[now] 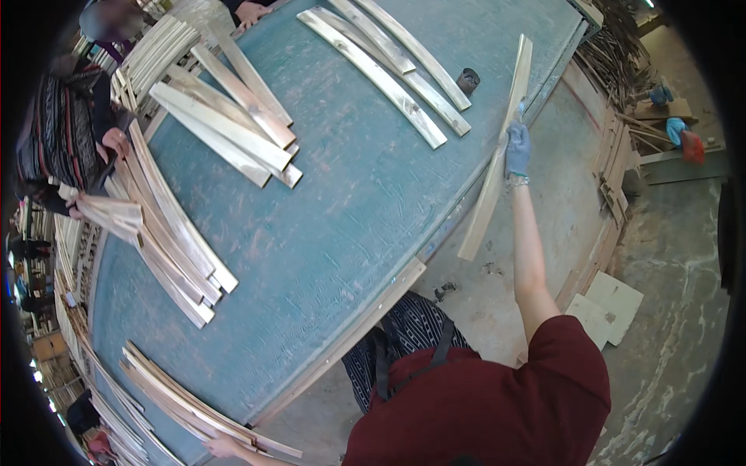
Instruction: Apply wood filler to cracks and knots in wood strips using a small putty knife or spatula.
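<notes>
My right hand (pixel 518 147), in a blue-grey glove, is closed round the middle of a long pale wooden strip (pixel 486 203). The strip is held up slantwise across the right edge of the blue-green table (pixel 334 225). At the lower left, my left hand (pixel 224 446) is bare and grips the near end of a stack of wooden strips (pixel 167 388) on the table; its fingers are partly hidden. Several more pale strips (pixel 381 81) lie side by side on the far part of the table, close to a small dark object (pixel 468 81).
A person at the left handles wooden strips (pixel 116 213) along the table's far side. Another hand (pixel 250 13) rests at the top edge. A fanned pile of strips (pixel 225 128) lies between them. Flat boards (pixel 606 311) and scrap wood (pixel 614 175) are on the floor at right.
</notes>
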`<state>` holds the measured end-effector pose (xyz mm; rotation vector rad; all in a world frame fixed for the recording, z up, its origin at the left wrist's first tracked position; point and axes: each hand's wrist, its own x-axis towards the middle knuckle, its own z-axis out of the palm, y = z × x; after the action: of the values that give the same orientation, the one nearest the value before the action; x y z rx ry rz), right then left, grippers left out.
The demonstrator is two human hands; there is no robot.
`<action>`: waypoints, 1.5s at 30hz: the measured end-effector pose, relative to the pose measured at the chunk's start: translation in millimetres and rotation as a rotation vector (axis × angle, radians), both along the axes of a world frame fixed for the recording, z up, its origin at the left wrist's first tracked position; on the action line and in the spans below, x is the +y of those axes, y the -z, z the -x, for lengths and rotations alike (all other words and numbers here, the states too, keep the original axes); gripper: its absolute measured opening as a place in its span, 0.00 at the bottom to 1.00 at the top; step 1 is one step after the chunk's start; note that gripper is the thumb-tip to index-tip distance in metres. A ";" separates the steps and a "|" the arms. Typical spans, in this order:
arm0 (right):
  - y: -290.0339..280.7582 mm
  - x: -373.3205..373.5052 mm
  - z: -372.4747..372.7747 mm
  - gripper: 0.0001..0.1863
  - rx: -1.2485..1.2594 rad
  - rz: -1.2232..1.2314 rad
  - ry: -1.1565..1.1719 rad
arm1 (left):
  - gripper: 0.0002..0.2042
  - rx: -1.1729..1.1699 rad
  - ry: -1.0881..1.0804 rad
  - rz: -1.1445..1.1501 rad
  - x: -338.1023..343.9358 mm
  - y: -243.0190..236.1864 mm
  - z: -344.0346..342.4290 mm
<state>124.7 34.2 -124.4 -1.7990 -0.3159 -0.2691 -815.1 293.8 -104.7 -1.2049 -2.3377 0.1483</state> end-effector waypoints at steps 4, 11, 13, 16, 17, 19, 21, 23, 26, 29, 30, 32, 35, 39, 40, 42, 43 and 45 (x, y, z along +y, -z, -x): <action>18.3 -1.4 -30.7 0.11 0.126 -0.162 0.029 | 0.14 -0.757 0.848 -0.294 41.4 -46.7 -332.9; 38.9 -2.3 -42.5 0.14 0.152 -0.014 -0.038 | 0.37 -1.419 2.126 0.452 -20.5 -6.6 -860.4; 43.0 -1.6 -40.1 0.15 0.181 -0.056 -0.051 | 0.47 -1.162 2.166 0.290 -40.1 28.5 -952.8; 54.3 -12.3 -37.9 0.14 0.203 -0.079 -0.012 | 0.50 -1.248 2.034 0.439 -68.6 53.0 -1015.7; 52.8 -10.7 -37.2 0.14 0.175 -0.035 0.029 | 0.50 -1.403 1.875 0.631 -71.9 54.9 -1025.0; 67.5 -7.2 -40.9 0.14 0.117 0.037 0.026 | 0.50 -1.573 1.839 0.567 -75.6 71.6 -1036.8; 76.9 4.5 -42.9 0.13 0.104 -0.040 -0.016 | 0.49 -1.718 1.873 0.488 -63.1 72.4 -1018.5; 96.8 -3.9 -56.0 0.17 0.123 0.083 -0.024 | 0.47 -1.859 1.896 0.479 -66.8 50.2 -980.3; 103.0 -21.2 -72.0 0.20 0.409 -0.358 -0.246 | 0.46 -2.079 1.841 0.530 -61.7 3.5 -860.4; 105.4 -57.2 -103.0 0.22 0.178 0.056 -0.135 | 0.40 -1.831 1.751 0.500 -40.0 -22.2 -714.1; 100.2 -81.1 -120.5 0.22 0.078 0.275 -0.123 | 0.37 -1.670 1.769 0.429 -31.9 -22.0 -662.0; 77.0 -65.9 -108.3 0.22 0.041 0.408 -0.126 | 0.25 -1.567 1.425 0.347 -11.8 -34.8 -534.9; 41.9 -35.3 -75.5 0.22 -0.021 0.455 -0.168 | 0.37 -1.346 0.996 -0.026 -0.6 -20.5 -340.5; -14.3 -8.9 48.4 0.21 -0.224 0.439 -0.105 | 0.40 -1.152 0.702 -0.343 7.8 6.7 -165.9; -38.1 9.7 95.7 0.21 -0.245 0.437 -0.119 | 0.39 -1.127 0.600 -0.457 9.8 15.0 -135.3; -67.0 45.2 182.1 0.21 0.018 0.071 -0.108 | 0.36 -1.175 0.535 -0.436 21.6 35.2 -86.5; -69.1 59.2 215.0 0.22 -0.017 0.071 -0.124 | 0.34 -1.234 0.569 -0.452 27.5 52.1 -67.9; -81.3 90.5 280.1 0.22 0.052 0.050 -0.181 | 0.30 -1.331 0.631 -0.484 41.4 74.6 -37.3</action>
<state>-155.4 124.7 -43.1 -1.8096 -0.4489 -0.0880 -777.8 335.2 -179.3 -1.9882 -2.3984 -1.7941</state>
